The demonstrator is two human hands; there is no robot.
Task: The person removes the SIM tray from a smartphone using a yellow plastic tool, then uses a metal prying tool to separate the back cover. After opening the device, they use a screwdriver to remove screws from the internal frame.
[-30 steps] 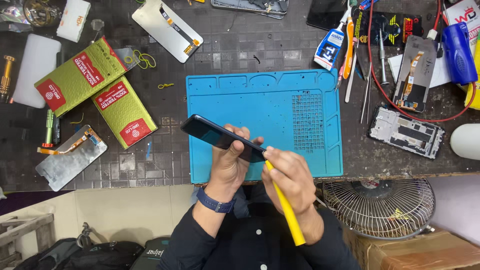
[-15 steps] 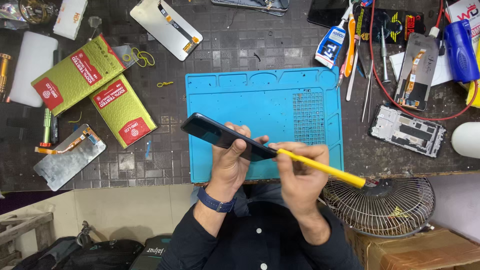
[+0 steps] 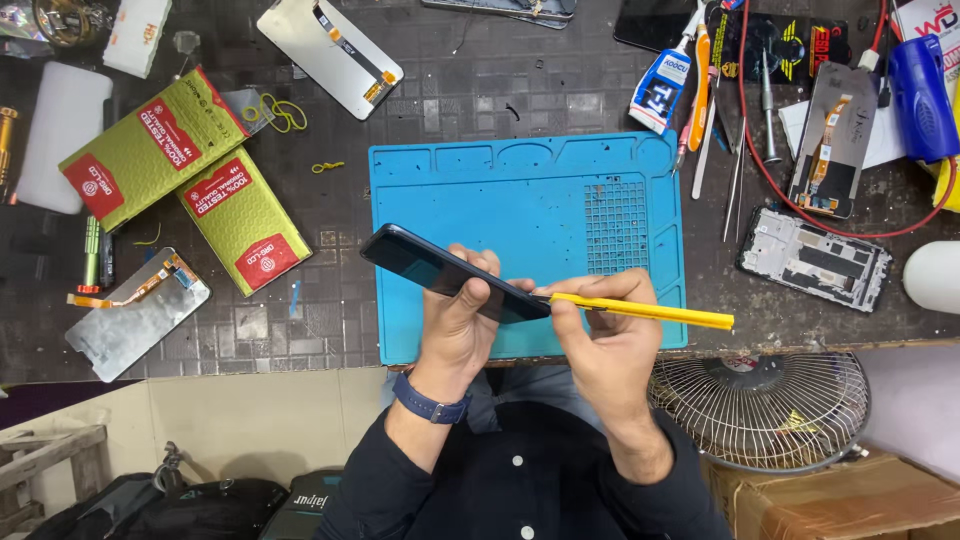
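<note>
The yellow pry tool has its tip right at the near right corner of the dark phone, and that is the risk. Push too hard or twist it and the tip could skid off the edge, gouge the frame or crack the glass. The phone is up in the air, tilted, over the near edge of the blue work mat, so a slip could also knock it down onto the bench.

The left hand is wrapped around the phone from below, fingers curled over its upper face, a firm clasp. The right hand is closed on the tool in a pinch near its tip, with the long handle sticking out to the right, above the small wire fan.
</note>
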